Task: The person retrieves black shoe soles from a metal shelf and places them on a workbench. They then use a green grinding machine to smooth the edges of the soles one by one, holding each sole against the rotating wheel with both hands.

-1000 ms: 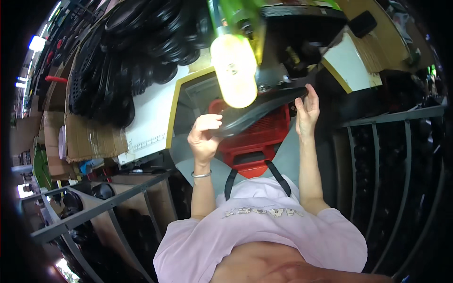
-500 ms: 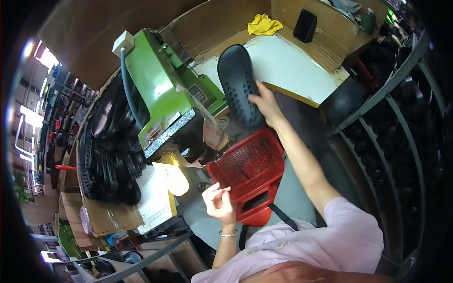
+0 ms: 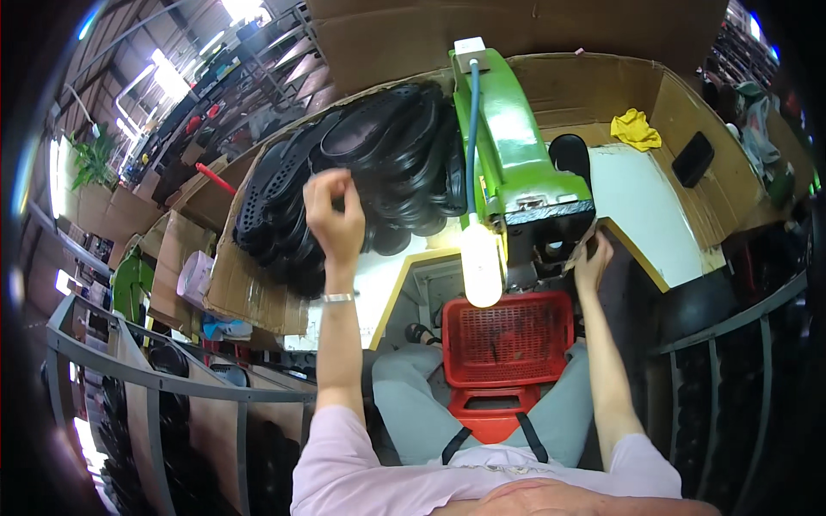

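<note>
My left hand (image 3: 334, 219) is raised in front of a heap of black moulded shoe parts (image 3: 404, 163), some dotted with holes. Its fingers are curled in, and nothing shows in them. My right hand (image 3: 592, 262) is at the right side of a green machine (image 3: 516, 129), its fingers partly hidden by the machine's black head. In line beyond that hand, the rounded end of a black shoe sole (image 3: 568, 159) shows past the machine. The machine covers the rest of the sole, so the grip itself is partly hidden. A lit lamp (image 3: 481, 267) hangs beside the machine head.
A red perforated basket (image 3: 508, 387) rests between my knees. Cardboard walls (image 3: 594, 95) surround the white tabletop (image 3: 641, 206). A yellow cloth (image 3: 637, 129) and a black phone (image 3: 693, 159) are at the far right. Metal rails (image 3: 258, 396) stand on both sides.
My view has swung left. The left hand has risen from near the basket to the shoe-part heap. My right hand and the sole are now partly behind the machine head.
</note>
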Demonstrator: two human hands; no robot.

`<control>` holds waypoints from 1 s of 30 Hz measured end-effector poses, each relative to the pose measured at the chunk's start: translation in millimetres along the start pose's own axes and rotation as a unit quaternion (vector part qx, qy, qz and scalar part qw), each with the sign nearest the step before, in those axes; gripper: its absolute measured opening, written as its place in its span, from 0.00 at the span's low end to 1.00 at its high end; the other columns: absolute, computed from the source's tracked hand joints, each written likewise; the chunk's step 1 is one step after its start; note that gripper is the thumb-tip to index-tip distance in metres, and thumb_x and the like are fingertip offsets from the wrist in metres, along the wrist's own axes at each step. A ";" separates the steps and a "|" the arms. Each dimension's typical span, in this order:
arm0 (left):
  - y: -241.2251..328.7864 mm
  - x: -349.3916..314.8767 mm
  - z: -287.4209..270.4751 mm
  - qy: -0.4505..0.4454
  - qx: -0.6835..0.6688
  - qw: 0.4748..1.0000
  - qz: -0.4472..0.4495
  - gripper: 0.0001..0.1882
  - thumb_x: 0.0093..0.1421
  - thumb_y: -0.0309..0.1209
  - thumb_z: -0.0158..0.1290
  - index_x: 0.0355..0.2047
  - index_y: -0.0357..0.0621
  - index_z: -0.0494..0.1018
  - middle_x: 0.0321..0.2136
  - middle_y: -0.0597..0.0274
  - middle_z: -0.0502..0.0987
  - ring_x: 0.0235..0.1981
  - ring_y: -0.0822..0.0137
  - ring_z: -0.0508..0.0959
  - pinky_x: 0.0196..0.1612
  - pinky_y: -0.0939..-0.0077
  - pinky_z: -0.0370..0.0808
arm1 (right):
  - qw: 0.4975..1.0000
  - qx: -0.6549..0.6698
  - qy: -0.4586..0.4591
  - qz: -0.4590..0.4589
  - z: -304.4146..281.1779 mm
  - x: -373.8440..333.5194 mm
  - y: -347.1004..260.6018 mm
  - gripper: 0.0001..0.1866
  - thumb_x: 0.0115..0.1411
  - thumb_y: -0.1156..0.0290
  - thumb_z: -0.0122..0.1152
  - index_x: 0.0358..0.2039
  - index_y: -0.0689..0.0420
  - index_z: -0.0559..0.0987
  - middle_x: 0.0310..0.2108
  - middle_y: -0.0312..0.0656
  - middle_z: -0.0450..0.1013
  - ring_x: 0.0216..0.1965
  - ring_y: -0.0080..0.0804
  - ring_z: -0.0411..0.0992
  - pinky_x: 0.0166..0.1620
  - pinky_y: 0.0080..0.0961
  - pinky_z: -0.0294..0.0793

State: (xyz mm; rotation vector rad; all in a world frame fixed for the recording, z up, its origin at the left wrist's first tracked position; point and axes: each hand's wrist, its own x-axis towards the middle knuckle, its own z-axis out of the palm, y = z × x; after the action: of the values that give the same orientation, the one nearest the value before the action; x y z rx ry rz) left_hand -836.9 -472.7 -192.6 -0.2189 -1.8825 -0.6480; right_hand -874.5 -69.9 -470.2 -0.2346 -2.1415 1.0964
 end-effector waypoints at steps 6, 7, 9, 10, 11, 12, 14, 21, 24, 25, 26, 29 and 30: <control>-93.0 43.7 22.9 -0.180 0.235 0.953 0.062 0.18 0.47 0.17 0.48 0.39 0.42 0.76 0.39 0.55 0.77 0.46 0.51 0.74 0.49 0.60 0.70 | 0.866 0.063 -0.482 0.114 -30.0 -203.2 1.5 0.04 0.49 0.74 0.58 0.27 0.58 0.79 0.29 0.47 0.76 0.34 0.44 0.75 0.40 0.35 0.75; -99.1 47.9 23.5 -0.205 0.244 0.945 0.068 0.18 0.47 0.17 0.49 0.39 0.43 0.76 0.40 0.57 0.77 0.47 0.52 0.73 0.49 0.60 0.70 | 0.771 0.023 -0.623 0.133 -31.9 -230.6 0.9 0.07 0.49 0.69 0.61 0.28 0.56 0.82 0.30 0.48 0.78 0.34 0.43 0.77 0.40 0.36 0.76; -89.6 63.3 37.4 -0.224 0.238 0.941 0.088 0.18 0.47 0.17 0.49 0.39 0.45 0.77 0.41 0.59 0.77 0.49 0.55 0.73 0.49 0.61 0.70 | 0.657 -0.073 -0.748 0.053 -20.6 -282.7 20.2 0.21 0.56 0.51 0.60 0.41 0.53 0.82 0.40 0.48 0.78 0.43 0.45 0.77 0.47 0.42 0.74; -92.4 66.2 35.0 -0.234 0.235 0.938 0.099 0.18 0.47 0.16 0.49 0.39 0.44 0.77 0.40 0.59 0.77 0.48 0.55 0.73 0.49 0.62 0.70 | 0.583 -0.092 -0.804 0.071 -17.0 -299.1 13.5 0.24 0.60 0.47 0.55 0.46 0.52 0.81 0.46 0.49 0.77 0.48 0.43 0.75 0.53 0.39 0.71; -89.7 68.4 36.5 -0.243 0.246 0.932 0.108 0.18 0.47 0.15 0.49 0.39 0.43 0.77 0.39 0.58 0.76 0.47 0.55 0.73 0.49 0.63 0.70 | 0.563 -0.023 -0.823 0.067 -20.7 -309.1 12.9 0.24 0.61 0.46 0.53 0.48 0.51 0.80 0.48 0.47 0.76 0.50 0.42 0.74 0.55 0.37 0.70; -82.2 74.2 29.4 -0.256 0.259 0.923 0.122 0.17 0.46 0.15 0.50 0.37 0.42 0.76 0.37 0.57 0.75 0.45 0.54 0.73 0.48 0.63 0.70 | 0.535 0.056 -0.841 0.063 -24.0 -324.0 5.0 0.25 0.63 0.45 0.51 0.50 0.49 0.79 0.51 0.45 0.75 0.53 0.40 0.73 0.56 0.35 0.69; -77.8 83.1 26.8 -0.302 0.264 0.903 0.155 0.17 0.45 0.14 0.50 0.37 0.40 0.73 0.36 0.55 0.74 0.42 0.52 0.73 0.46 0.60 0.70 | 0.529 0.061 -0.839 0.112 -27.4 -353.4 10.9 0.27 0.63 0.44 0.51 0.56 0.48 0.75 0.55 0.43 0.72 0.57 0.39 0.69 0.61 0.33 0.64; -84.2 87.5 16.1 -0.318 0.144 0.926 0.144 0.15 0.51 0.12 0.49 0.40 0.34 0.71 0.35 0.46 0.72 0.39 0.44 0.75 0.42 0.60 0.72 | 0.518 0.130 -0.838 0.116 -14.8 -367.9 55.9 0.29 0.63 0.45 0.53 0.59 0.46 0.72 0.58 0.42 0.70 0.58 0.37 0.68 0.62 0.32 0.62; -81.0 91.0 11.4 -0.230 0.132 0.948 0.176 0.14 0.51 0.12 0.49 0.39 0.33 0.71 0.35 0.46 0.74 0.37 0.44 0.74 0.41 0.58 0.71 | 0.510 0.130 -0.843 0.111 -18.0 -366.9 55.5 0.22 0.63 0.53 0.56 0.55 0.44 0.76 0.54 0.37 0.74 0.54 0.31 0.71 0.59 0.30 0.66; -81.2 82.2 4.2 -0.175 0.151 0.960 0.160 0.13 0.52 0.13 0.50 0.39 0.33 0.71 0.34 0.46 0.74 0.37 0.45 0.74 0.41 0.58 0.71 | 0.488 0.084 -0.861 0.114 -17.5 -356.0 49.6 0.21 0.63 0.54 0.57 0.55 0.44 0.77 0.53 0.36 0.75 0.53 0.30 0.71 0.58 0.30 0.67; -81.2 73.0 -14.8 -0.125 0.177 0.966 0.144 0.12 0.52 0.14 0.51 0.39 0.33 0.71 0.33 0.47 0.74 0.36 0.45 0.74 0.40 0.58 0.71 | 0.458 0.043 -0.881 0.114 -21.1 -350.2 31.6 0.20 0.63 0.55 0.57 0.54 0.43 0.77 0.52 0.35 0.75 0.52 0.29 0.72 0.57 0.30 0.68; -45.8 48.0 -56.0 0.032 0.204 0.967 0.149 0.08 0.59 0.23 0.56 0.38 0.32 0.73 0.30 0.50 0.73 0.30 0.51 0.74 0.35 0.64 0.71 | 0.538 -0.013 -0.842 0.038 -30.5 -340.3 34.9 0.20 0.59 0.62 0.60 0.53 0.42 0.78 0.50 0.36 0.77 0.50 0.33 0.74 0.54 0.31 0.71; -34.3 38.8 -77.3 0.048 0.188 0.975 0.105 0.10 0.59 0.25 0.59 0.38 0.33 0.73 0.30 0.52 0.74 0.29 0.58 0.75 0.33 0.68 0.72 | 0.566 -0.039 -0.824 0.016 -31.2 -337.2 42.8 0.21 0.57 0.63 0.61 0.52 0.43 0.78 0.50 0.37 0.77 0.50 0.34 0.74 0.54 0.32 0.71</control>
State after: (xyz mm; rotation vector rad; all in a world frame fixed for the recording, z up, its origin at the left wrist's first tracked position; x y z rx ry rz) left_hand -805.5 -548.1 -148.1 -0.1355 -1.8194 -0.1492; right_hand -613.2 -175.3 -662.9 1.2965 -3.7162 1.3808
